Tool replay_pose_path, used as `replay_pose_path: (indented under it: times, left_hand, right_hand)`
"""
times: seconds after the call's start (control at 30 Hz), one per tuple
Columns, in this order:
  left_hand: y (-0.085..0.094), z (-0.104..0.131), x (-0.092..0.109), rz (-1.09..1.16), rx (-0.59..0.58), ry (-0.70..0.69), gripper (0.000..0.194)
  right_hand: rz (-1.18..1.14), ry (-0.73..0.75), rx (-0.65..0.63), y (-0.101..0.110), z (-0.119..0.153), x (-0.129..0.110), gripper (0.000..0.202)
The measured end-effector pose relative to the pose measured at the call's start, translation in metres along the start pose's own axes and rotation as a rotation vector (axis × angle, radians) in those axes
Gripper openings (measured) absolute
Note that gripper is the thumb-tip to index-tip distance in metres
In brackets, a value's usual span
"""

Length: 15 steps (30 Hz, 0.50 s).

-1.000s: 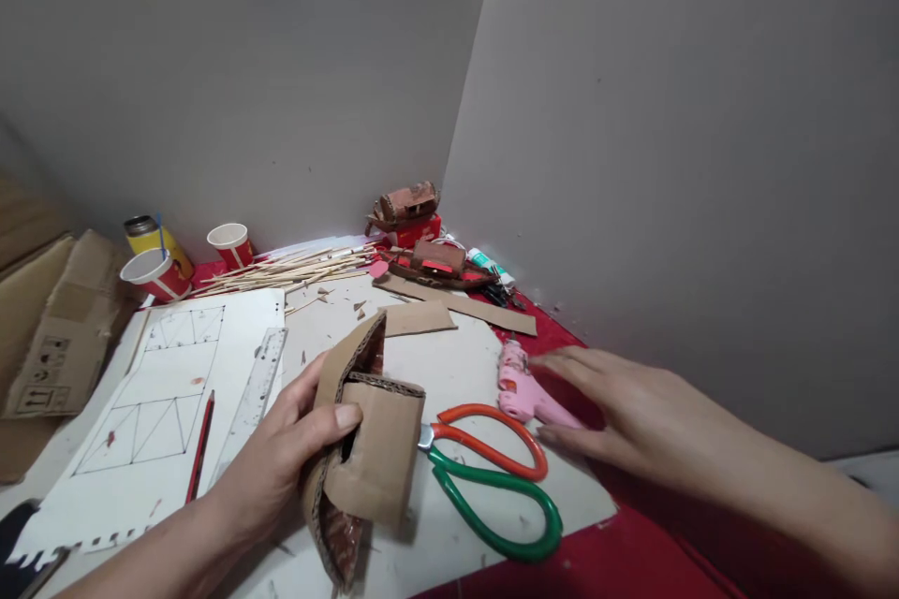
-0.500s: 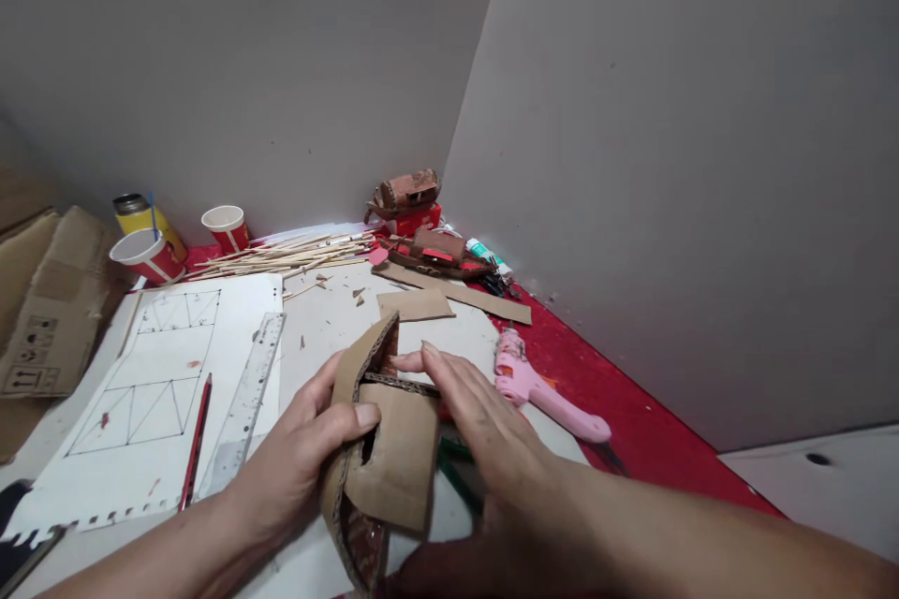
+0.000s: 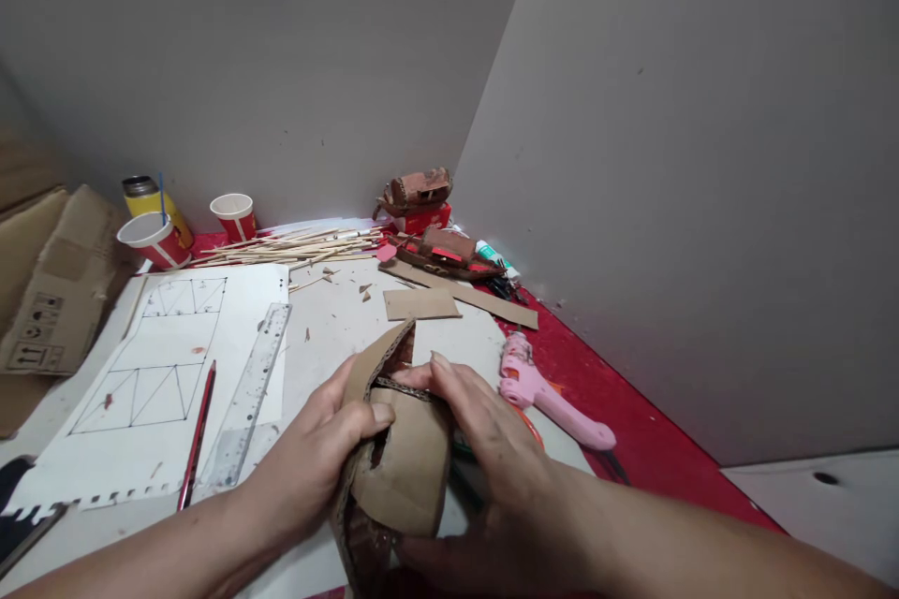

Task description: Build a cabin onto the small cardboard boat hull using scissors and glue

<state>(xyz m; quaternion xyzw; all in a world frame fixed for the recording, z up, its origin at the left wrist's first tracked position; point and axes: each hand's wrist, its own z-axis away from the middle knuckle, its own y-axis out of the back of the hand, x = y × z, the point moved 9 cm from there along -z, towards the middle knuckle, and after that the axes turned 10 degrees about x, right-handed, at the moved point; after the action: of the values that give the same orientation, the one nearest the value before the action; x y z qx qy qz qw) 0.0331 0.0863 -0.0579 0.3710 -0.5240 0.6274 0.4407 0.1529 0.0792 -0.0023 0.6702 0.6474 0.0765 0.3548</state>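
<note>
A small cardboard model boat (image 3: pixel 404 468) with a curved roof is held tilted between my two hands, low in the middle of the view. My left hand (image 3: pixel 333 445) wraps round the hull from the left, its thumb pressed on the roof's near edge beside a dark gap. My right hand (image 3: pixel 492 449) spans the roof from the right. Its fingers touch the upper end inside the hull, and its thumb is at the lower end, partly in shadow. The inside of the hull looks brown and glossy. Behind my right hand, green and orange-red items are mostly hidden.
A pink glue gun (image 3: pixel 548 388) lies on the right. Cardboard strips (image 3: pixel 460 295), brown model boats (image 3: pixel 442 248) and thin wooden sticks (image 3: pixel 302 248) are at the back. A drawing sheet (image 3: pixel 245 337), ruler (image 3: pixel 249 398), pencil (image 3: pixel 198 430), paper cups (image 3: pixel 234 217) and carton (image 3: pixel 63 290) lie left.
Both hands and the boat have shifted slightly right in the view. The roof looks more bowed between my right hand's fingers and thumb. The grips are otherwise the same.
</note>
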Motion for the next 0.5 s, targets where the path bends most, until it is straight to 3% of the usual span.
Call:
replay_pose_path:
  times: [0.5]
  left_hand:
    - [-0.0023, 0.0002, 0.0041, -0.097, 0.011, -0.026, 0.048]
  right_hand:
    - [-0.051, -0.020, -0.064, -0.0014, -0.0031, 0.0040, 0.119]
